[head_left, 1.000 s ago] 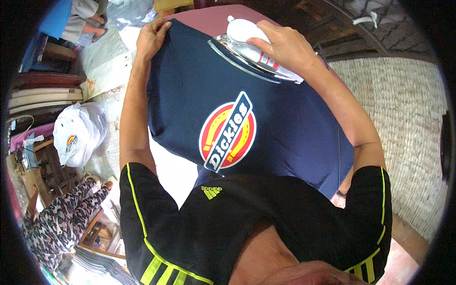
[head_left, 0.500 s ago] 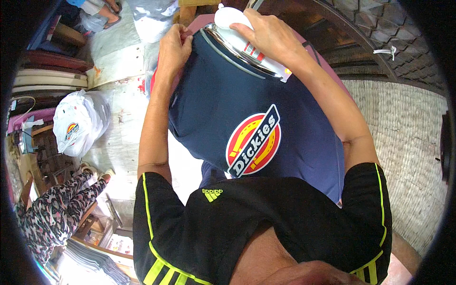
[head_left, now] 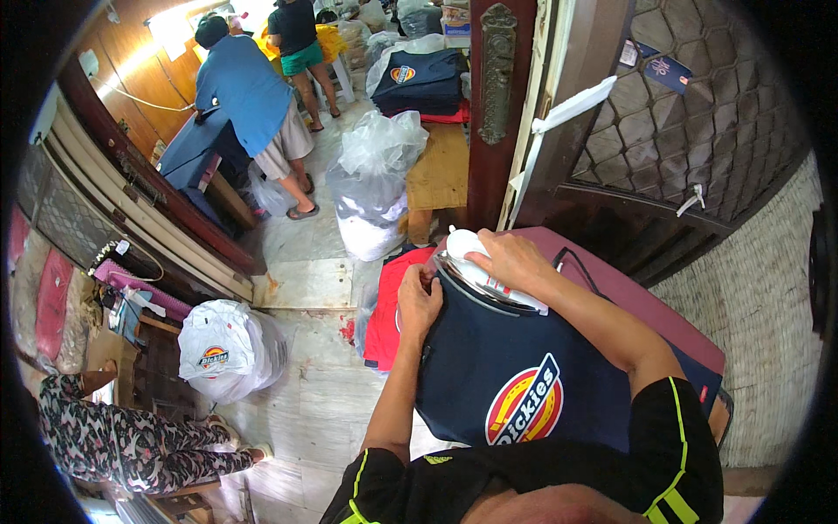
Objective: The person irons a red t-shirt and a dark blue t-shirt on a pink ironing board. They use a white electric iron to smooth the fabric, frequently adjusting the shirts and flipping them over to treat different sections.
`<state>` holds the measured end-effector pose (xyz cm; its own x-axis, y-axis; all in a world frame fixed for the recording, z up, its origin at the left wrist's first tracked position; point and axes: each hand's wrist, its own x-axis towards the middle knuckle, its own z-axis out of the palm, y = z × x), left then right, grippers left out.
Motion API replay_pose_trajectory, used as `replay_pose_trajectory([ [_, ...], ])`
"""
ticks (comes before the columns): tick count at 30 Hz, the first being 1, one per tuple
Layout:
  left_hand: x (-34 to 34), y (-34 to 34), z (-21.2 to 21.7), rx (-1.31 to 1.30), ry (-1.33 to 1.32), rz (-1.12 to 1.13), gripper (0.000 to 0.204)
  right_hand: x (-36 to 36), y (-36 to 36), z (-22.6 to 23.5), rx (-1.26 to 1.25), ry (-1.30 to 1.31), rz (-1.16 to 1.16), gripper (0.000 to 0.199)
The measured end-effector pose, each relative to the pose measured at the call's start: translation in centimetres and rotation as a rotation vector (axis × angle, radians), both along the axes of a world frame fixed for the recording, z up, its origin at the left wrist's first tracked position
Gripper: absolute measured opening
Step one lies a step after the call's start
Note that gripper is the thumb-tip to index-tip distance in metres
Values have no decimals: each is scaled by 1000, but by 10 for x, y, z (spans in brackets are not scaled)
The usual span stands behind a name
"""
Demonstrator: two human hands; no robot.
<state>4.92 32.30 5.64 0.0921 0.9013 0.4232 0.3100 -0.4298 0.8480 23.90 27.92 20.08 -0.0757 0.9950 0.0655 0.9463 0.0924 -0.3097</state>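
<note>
A navy T-shirt (head_left: pixel 464 362) with a red and yellow round emblem lies over a pink-covered board (head_left: pixel 663 327) in front of me. My right hand (head_left: pixel 517 260) is closed round a white electric iron (head_left: pixel 461 244), whose shiny metal base rests along the shirt's collar. At the collar's left end, my left hand (head_left: pixel 420 301) has its fingers pinched together on the shirt's edge. A dark cord (head_left: pixel 572 258) loops beside my right wrist. The exact grip of the left fingertips is partly hidden.
Red garments (head_left: pixel 384 321) lie just left of the board. A bagged white bundle (head_left: pixel 229 349) stands on the floor, near a person in patterned trousers (head_left: pixel 131 437). Beyond the doorway are two people, plastic bags (head_left: pixel 371 188) and folded navy shirts (head_left: pixel 423 79). A lattice gate (head_left: pixel 698 105) stands right.
My view has swung up and left, bringing the doorway and room beyond into sight. The iron stays at the collar in my right hand, and my left hand stays at the shirt's edge.
</note>
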Motion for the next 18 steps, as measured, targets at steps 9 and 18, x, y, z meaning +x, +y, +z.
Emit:
replay_pose_trajectory([
  [9,3,-1,-7,-2,65,35,19,8,-3,-8,29,52,39,49],
  [18,-1,-1,-1,-40,33,40,16,6,3,-16,103,71,96,50],
])
